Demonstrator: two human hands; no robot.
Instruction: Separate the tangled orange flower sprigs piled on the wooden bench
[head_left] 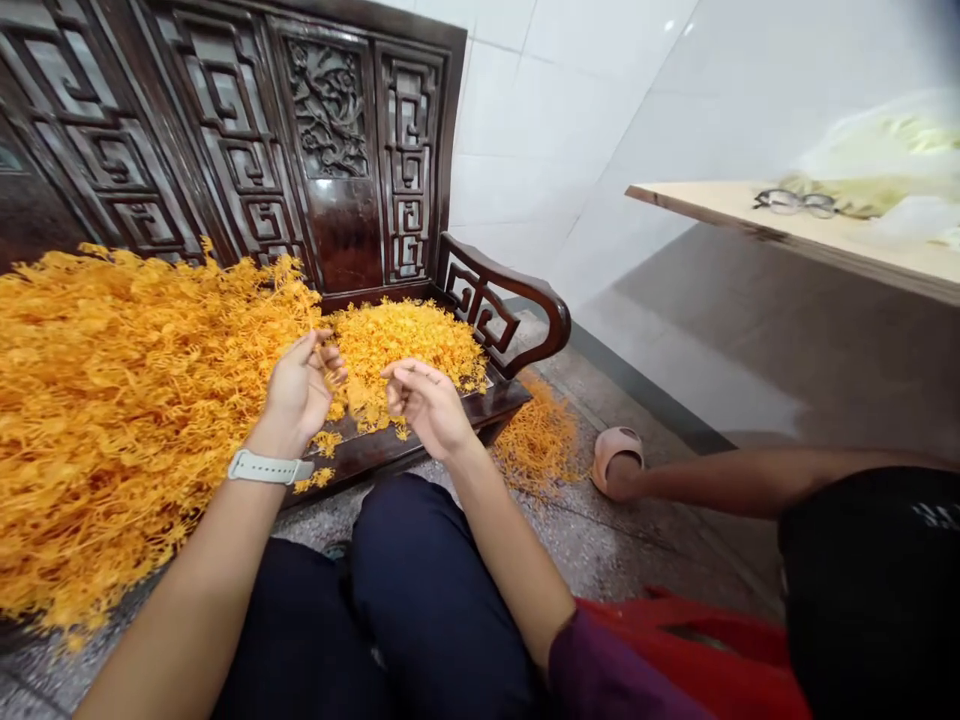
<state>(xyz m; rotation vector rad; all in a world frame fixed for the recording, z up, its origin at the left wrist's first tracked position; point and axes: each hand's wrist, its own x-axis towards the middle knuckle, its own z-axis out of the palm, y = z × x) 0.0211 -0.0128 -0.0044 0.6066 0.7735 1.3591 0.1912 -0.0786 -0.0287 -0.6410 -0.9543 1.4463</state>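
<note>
On the carved wooden bench (346,228), at its armrest end, sits a low heap of loose orange-yellow blossoms (412,335); a bigger pile of orange-yellow sprigs (135,380) covers the bench's left side. Left hand (298,390), pale watch strap (270,467) on wrist, and right hand (431,408) hover apart at the bench's front edge, near the heap, fingers curled narrow; can't tell whether either pinches anything. Orange stem pile (536,440) on floor (592,555) just right of bench. Further right of bench: another person's pink slipper (619,437), then wooden tabletop (709,197) with eyeglasses (795,203).
</note>
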